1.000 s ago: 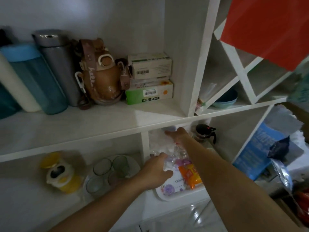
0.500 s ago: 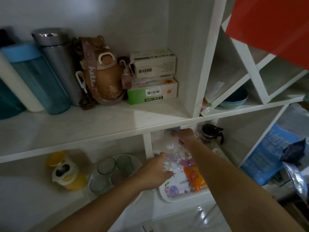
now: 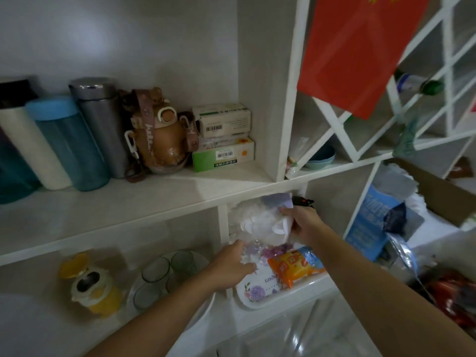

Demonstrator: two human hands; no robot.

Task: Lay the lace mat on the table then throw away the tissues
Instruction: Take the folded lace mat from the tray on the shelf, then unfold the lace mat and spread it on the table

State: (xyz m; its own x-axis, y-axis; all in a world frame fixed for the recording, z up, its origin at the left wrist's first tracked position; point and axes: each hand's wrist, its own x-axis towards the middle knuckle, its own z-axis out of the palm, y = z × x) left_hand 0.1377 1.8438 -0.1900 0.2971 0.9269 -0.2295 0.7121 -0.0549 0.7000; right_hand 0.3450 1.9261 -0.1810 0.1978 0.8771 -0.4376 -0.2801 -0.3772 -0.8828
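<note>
The white shelf unit point(image 3: 134, 202) filled the view, upper shelf over a lower row of cubbies. Up top stood a line of bottles: a cream flask point(image 3: 28, 148), a blue-capped bottle point(image 3: 69, 145), a grey steel flask point(image 3: 103, 124), then a brown bear-shaped bottle point(image 3: 164, 135) with its strap, and two stacked boxes point(image 3: 222, 137) against the divider. A red sheet point(image 3: 360, 47) hung across the lattice racks on the right, with a blue bowl point(image 3: 320, 157) tucked beneath.

Down in the middle cubby, both bare arms reached in! The white tray point(image 3: 260, 295) sat at the front edge, carrying an orange snack packet point(image 3: 293, 269) and a floral pack. Above it was the white lacy bundle point(image 3: 262, 225), seemingly in clear wrap, well inside the cubby and lifted off the tray. The right hand point(image 3: 304, 222) was clamped on the bundle's right side, fingers curled round it, thumb on top. The left hand point(image 3: 231, 266) lay lower, fingers bent and pressed together against the crinkly plastic under the bundle; whether it truly gripped, I could not tell.

Left cubby: a plate of upturned glasses point(image 3: 164, 274) and a yellow-lidded jar point(image 3: 90, 282). A blue bag point(image 3: 371, 222) leaned at right.
</note>
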